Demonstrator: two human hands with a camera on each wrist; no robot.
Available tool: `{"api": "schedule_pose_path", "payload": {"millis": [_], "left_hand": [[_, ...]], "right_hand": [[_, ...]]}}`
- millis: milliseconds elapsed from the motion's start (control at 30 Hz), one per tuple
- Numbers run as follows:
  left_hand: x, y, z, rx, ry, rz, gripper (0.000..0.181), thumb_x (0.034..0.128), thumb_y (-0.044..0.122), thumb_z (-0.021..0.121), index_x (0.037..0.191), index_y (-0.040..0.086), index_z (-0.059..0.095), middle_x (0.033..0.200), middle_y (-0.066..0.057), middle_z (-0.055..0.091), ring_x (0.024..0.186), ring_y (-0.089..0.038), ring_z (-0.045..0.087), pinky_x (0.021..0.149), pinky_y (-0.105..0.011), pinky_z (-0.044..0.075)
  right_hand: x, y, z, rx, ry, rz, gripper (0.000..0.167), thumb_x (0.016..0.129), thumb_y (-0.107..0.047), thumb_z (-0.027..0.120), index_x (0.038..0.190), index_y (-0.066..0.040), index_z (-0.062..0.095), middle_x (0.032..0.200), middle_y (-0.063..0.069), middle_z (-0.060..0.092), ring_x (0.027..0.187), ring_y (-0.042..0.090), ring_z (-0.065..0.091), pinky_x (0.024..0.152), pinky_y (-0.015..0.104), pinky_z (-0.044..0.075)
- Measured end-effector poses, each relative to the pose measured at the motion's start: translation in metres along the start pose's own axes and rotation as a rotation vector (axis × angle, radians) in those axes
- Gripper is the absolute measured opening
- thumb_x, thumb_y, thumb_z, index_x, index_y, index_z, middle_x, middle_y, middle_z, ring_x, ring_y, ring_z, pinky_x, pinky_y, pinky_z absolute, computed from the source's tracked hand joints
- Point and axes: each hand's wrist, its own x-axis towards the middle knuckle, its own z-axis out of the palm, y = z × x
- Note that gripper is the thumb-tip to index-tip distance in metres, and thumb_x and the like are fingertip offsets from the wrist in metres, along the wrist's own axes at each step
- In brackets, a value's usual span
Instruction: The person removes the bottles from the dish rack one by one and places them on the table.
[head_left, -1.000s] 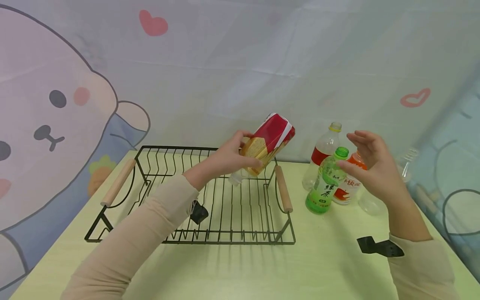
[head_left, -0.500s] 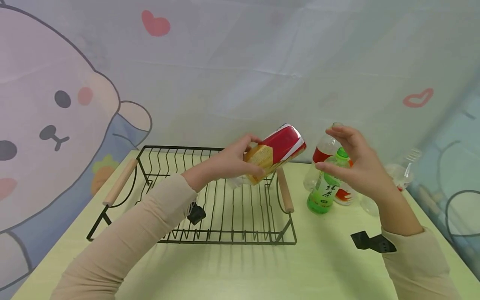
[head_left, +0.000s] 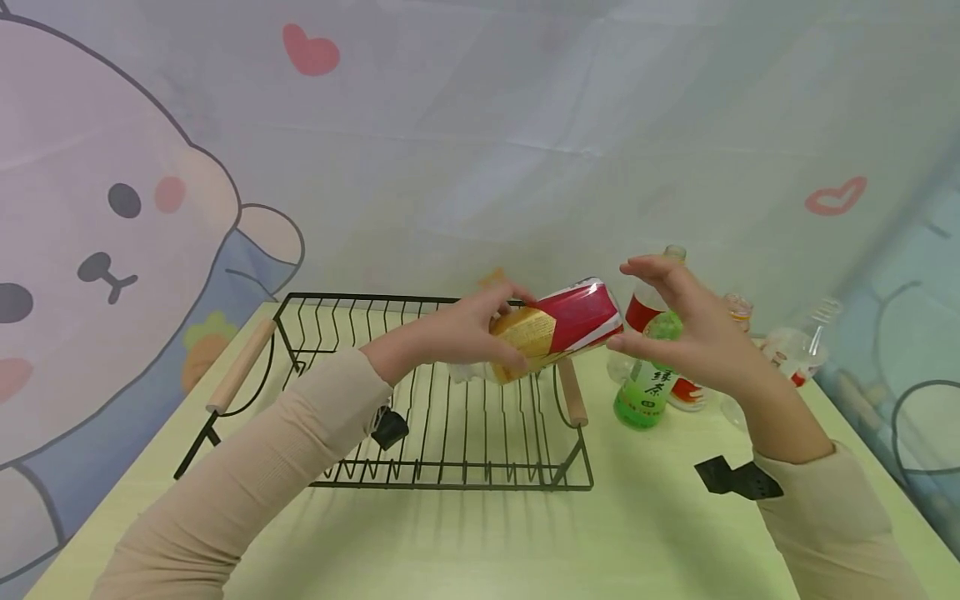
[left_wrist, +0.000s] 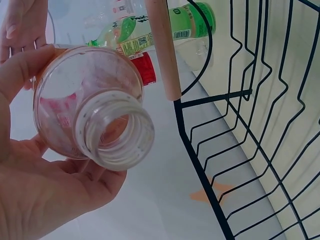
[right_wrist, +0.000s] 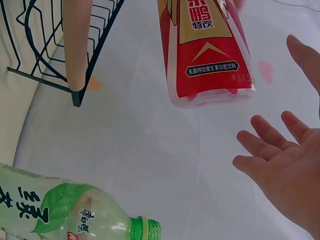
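My left hand grips an uncapped plastic bottle with a red and gold label, above the right side of the black wire dish rack. The bottle lies nearly level, its neck to the left and its base to the right. In the left wrist view its clear open mouth faces the camera, fingers and thumb around the body. My right hand is spread beside the bottle's base, holding nothing. The right wrist view shows a gap between this hand and the bottle.
A green tea bottle stands right of the rack, with a red-labelled clear bottle behind it. More clear bottles stand farther right, partly behind my right hand. The rack has wooden handles. A printed cloth hangs behind the table.
The bottle has tipped closer to level, its base swinging down and right. My right hand has moved left, from over the bottles toward that base, staying spread.
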Motion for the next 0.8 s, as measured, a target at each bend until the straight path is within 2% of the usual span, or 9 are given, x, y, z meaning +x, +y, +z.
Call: {"api": "schedule_pose_path", "payload": {"millis": [200, 433, 600, 800], "left_hand": [[0.0, 0.0, 0.001, 0.064, -0.044, 0.009, 0.069, 0.077, 0.017, 0.075, 0.137, 0.019, 0.041, 0.116, -0.009, 0.053, 0.103, -0.025, 0.056, 0.081, -0.032, 0.054], [-0.001, 0.003, 0.004, 0.087, -0.087, -0.017, 0.069, 0.0768, 0.02, 0.076, 0.136, 0.024, 0.041, 0.119, -0.006, 0.052, 0.104, -0.023, 0.056, 0.08, -0.033, 0.053], [-0.001, 0.006, 0.007, 0.159, -0.097, -0.014, 0.066, 0.0766, 0.024, 0.077, 0.133, 0.025, 0.043, 0.116, -0.004, 0.054, 0.1, -0.021, 0.058, 0.081, -0.032, 0.052], [-0.001, 0.009, 0.008, 0.197, -0.105, 0.006, 0.064, 0.0768, 0.022, 0.076, 0.132, 0.022, 0.044, 0.112, -0.004, 0.055, 0.097, -0.02, 0.058, 0.079, -0.031, 0.052]], "right_hand": [[0.005, -0.005, 0.008, -0.009, -0.042, -0.034, 0.074, 0.08, -0.02, 0.079, 0.142, -0.014, 0.038, 0.144, 0.005, 0.043, 0.137, 0.029, 0.035, 0.104, 0.059, 0.036], [0.008, -0.007, 0.016, -0.021, -0.094, -0.081, 0.075, 0.08, -0.018, 0.079, 0.142, -0.012, 0.038, 0.143, 0.006, 0.044, 0.125, 0.026, 0.042, 0.088, 0.048, 0.051], [0.009, -0.008, 0.02, -0.018, -0.134, -0.115, 0.074, 0.08, -0.018, 0.079, 0.141, -0.01, 0.039, 0.141, 0.007, 0.045, 0.128, 0.029, 0.04, 0.089, 0.047, 0.051], [0.01, -0.007, 0.023, -0.033, -0.172, -0.104, 0.076, 0.079, -0.024, 0.081, 0.141, -0.01, 0.039, 0.141, 0.003, 0.044, 0.13, 0.027, 0.04, 0.092, 0.043, 0.051]]}}
